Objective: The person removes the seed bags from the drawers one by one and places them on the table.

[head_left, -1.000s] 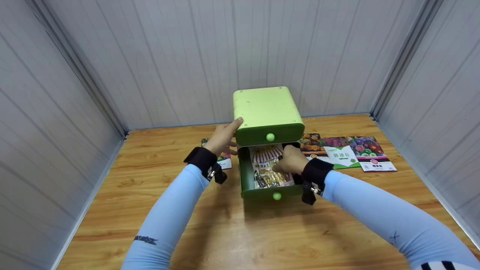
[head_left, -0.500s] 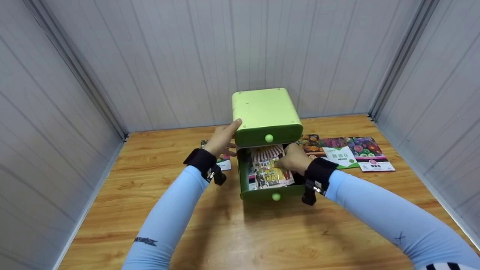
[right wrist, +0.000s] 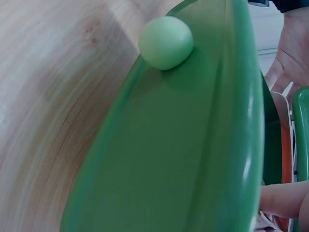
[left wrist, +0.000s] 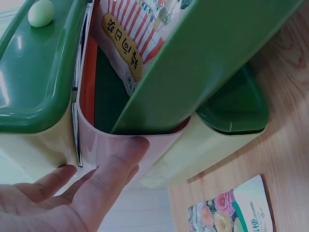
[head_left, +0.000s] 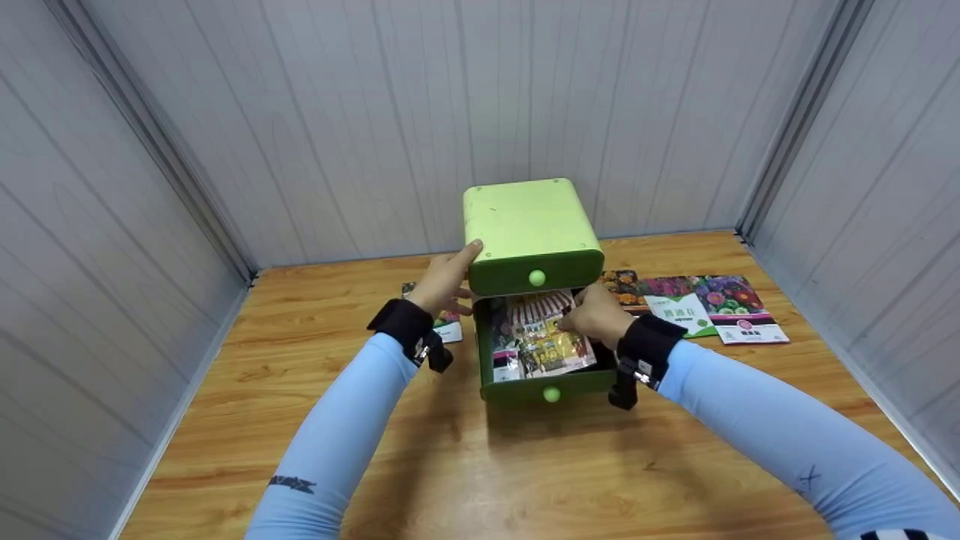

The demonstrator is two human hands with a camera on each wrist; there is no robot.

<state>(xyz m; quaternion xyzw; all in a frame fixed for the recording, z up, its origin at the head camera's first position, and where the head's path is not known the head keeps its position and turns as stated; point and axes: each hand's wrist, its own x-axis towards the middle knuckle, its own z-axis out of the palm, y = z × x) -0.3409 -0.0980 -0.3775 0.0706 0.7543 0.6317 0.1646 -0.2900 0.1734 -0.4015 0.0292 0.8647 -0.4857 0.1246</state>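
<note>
A small drawer cabinet with a yellow-green top stands against the back wall, its lower green drawer pulled out. My left hand rests on the cabinet's left side, thumb at the top corner, fingers fairly straight. Inside the drawer, my right hand pinches the right edge of a seed packet with red-and-white stripes and yellow flowers. Another packet shows from under its left side. In the right wrist view the drawer front hides most of the right hand; one finger shows.
Right of the cabinet lie several flower seed packets, among them a green-and-white one and a pink-banded one. One more packet lies at the left, partly behind the left hand. Pale panel walls enclose the wooden table.
The striped packet has shifted right and tilted with my right hand, uncovering more of the packet beneath it at the left. My left hand stays at the cabinet's side.
</note>
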